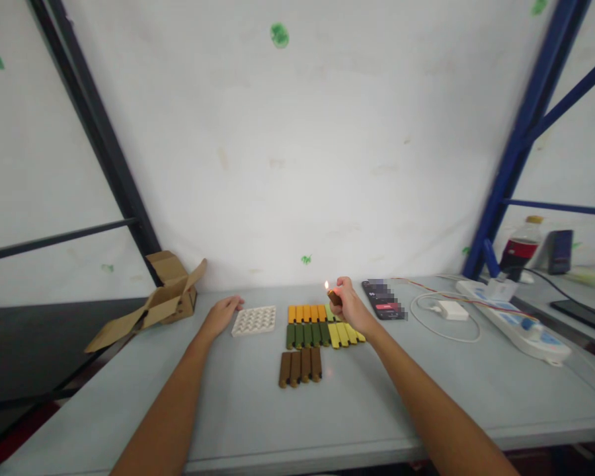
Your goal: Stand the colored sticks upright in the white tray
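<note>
My right hand [350, 305] is closed around a brown lighter [334, 297], and a small flame burns at the lighter's top. It hovers over rows of lighters lying on the grey table [258, 410]: orange lighters [306, 313], dark green lighters [307, 334], yellow lighters [346, 333] and brown lighters [300, 367]. My left hand [223, 312] lies flat on the table with fingers stretched out, just left of a white tray with round holes [254, 320]. It holds nothing.
An open cardboard box [163, 301] lies at the table's left rear. A phone [384, 301], a white charger with cable [451, 311] and a white power strip [515, 324] sit to the right. A cola bottle [523, 248] stands behind a blue frame post [520, 139].
</note>
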Motion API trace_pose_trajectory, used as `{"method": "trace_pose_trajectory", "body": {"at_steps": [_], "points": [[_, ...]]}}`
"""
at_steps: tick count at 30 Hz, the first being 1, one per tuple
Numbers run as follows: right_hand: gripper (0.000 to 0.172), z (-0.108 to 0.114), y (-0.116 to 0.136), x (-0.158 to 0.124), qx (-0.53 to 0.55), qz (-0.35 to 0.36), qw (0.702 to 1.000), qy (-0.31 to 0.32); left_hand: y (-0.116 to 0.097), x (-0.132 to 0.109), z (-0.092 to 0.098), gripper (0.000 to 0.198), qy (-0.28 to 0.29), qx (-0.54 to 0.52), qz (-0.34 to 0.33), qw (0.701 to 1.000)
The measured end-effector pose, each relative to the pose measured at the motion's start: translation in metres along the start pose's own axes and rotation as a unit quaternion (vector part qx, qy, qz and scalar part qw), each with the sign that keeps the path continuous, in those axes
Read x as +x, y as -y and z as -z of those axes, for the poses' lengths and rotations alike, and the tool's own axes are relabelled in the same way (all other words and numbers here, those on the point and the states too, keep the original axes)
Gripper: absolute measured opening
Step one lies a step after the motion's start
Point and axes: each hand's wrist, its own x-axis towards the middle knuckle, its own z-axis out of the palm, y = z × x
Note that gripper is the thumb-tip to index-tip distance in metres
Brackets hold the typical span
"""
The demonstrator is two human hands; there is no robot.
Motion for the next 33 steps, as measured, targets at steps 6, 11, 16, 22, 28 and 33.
{"method": "trace_pose_trajectory", "body": {"at_steps": [6, 11, 16, 22, 28, 33], "points": [[0.024, 0.000, -0.001, -0.001, -0.006, 0.008, 1.000, -0.019, 0.001, 0.001, 0.001, 0.055, 0.011, -0.001, -0.003, 1.000], [0.021, -0.001, 0.000, -0.005, -0.031, 0.027, 0.999, -0.025, -0.004, -0.002, 0.001, 0.052, 0.017, 0.050, -0.015, 0.999], [0.022, -0.002, 0.001, -0.007, -0.035, 0.033, 0.999, -0.017, -0.027, -0.009, -0.005, 0.048, -0.078, 0.183, -0.053, 0.978], [0.024, -0.002, -0.008, -0.005, -0.037, 0.033, 0.999, 0.021, -0.081, -0.025, -0.022, 0.041, -0.104, 0.115, -0.184, 0.971], [0.026, 0.001, -0.015, -0.004, -0.053, 0.032, 0.998, 0.022, -0.096, -0.035, -0.037, 0.035, -0.010, 0.067, -0.248, 0.966], [0.026, 0.000, -0.021, -0.003, -0.083, 0.046, 0.995, 0.025, -0.102, -0.042, -0.045, 0.035, 0.020, 0.017, -0.201, 0.979]]}}
